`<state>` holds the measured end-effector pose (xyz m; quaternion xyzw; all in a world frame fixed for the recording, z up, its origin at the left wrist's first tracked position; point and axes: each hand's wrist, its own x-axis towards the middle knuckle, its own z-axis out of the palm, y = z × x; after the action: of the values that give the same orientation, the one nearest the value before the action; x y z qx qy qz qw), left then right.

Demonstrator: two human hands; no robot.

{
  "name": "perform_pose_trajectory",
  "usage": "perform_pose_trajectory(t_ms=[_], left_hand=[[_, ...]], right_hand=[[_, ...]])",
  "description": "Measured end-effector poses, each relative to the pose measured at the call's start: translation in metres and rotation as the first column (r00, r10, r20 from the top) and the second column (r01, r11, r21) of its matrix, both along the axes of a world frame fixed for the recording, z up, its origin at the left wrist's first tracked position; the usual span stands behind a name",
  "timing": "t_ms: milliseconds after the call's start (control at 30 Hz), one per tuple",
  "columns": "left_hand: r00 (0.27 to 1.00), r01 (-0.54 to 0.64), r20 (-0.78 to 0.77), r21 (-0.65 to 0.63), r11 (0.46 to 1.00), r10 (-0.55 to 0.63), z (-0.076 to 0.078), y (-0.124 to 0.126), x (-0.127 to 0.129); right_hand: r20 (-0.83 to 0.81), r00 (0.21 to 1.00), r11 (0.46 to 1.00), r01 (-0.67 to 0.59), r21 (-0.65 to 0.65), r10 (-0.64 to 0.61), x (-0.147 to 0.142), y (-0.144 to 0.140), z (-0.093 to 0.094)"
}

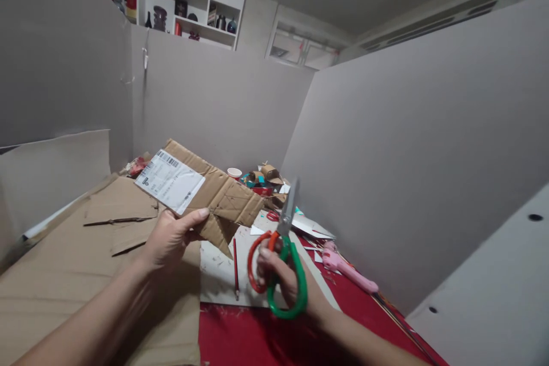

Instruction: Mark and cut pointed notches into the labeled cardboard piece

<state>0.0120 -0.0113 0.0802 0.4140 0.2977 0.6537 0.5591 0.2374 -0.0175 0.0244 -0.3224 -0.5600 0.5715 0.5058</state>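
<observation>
My left hand (171, 234) grips a piece of brown cardboard (223, 197) by its lower edge, thumb on top. A white shipping label (171, 180) covers its left part, and a notch is cut into its lower right side. In my right hand (281, 274) is a pair of scissors (288, 211) with one orange-red and one green handle. Their blades point up and look closed, a little blurred, apart from the cardboard. Below the cardboard a dark red pencil (235, 269) lies on a white board (218, 291).
A large cardboard sheet (51, 280) covers the left of the red table (240, 334). Scraps, a white cup (234, 172) and red-handled scissors (272, 215) lie at the back. A pink glue gun (349, 274) rests at right. Grey partitions (214, 97) enclose the table.
</observation>
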Motion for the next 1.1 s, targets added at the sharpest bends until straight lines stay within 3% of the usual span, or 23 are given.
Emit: perform_pose_trajectory(t_ms=[67,133,167,233,300,433,700,1100], left_hand=[[0.999,-0.022,-0.025,0.024,0.999,0.023,0.002,0.000,-0.002],[0.998,-0.034,-0.051,0.046,0.998,0.036,0.002,0.001,-0.002],[0.997,-0.038,-0.066,0.055,0.998,0.042,0.002,0.001,-0.002],[0.994,-0.044,-0.097,0.064,0.997,0.050,0.002,0.001,-0.003],[0.990,-0.050,-0.128,0.066,0.997,0.058,0.001,0.001,-0.003],[0.980,-0.057,-0.186,0.062,0.996,0.068,0.001,0.003,-0.004],[0.963,-0.096,-0.243,0.081,0.992,0.113,-0.003,0.006,-0.005],[0.944,-0.174,-0.268,0.094,0.980,0.193,-0.005,0.004,-0.001]], right_hand=[[0.222,0.975,0.999,0.023,0.043,-0.032,0.022,-0.005,0.005],[0.439,0.898,0.990,-0.068,0.121,0.008,0.040,-0.014,0.016],[0.574,0.817,0.975,-0.166,0.148,0.052,0.046,-0.020,0.022],[0.707,0.706,0.949,-0.242,0.204,0.028,0.054,-0.031,0.036],[0.778,0.628,0.948,-0.240,0.209,-0.013,0.055,-0.040,0.046],[0.867,0.498,0.958,-0.235,0.162,-0.024,0.051,-0.046,0.053],[0.939,0.339,0.946,-0.319,0.059,0.056,0.039,-0.035,0.061],[0.967,0.249,0.949,-0.313,0.025,0.056,0.031,-0.032,0.062]])
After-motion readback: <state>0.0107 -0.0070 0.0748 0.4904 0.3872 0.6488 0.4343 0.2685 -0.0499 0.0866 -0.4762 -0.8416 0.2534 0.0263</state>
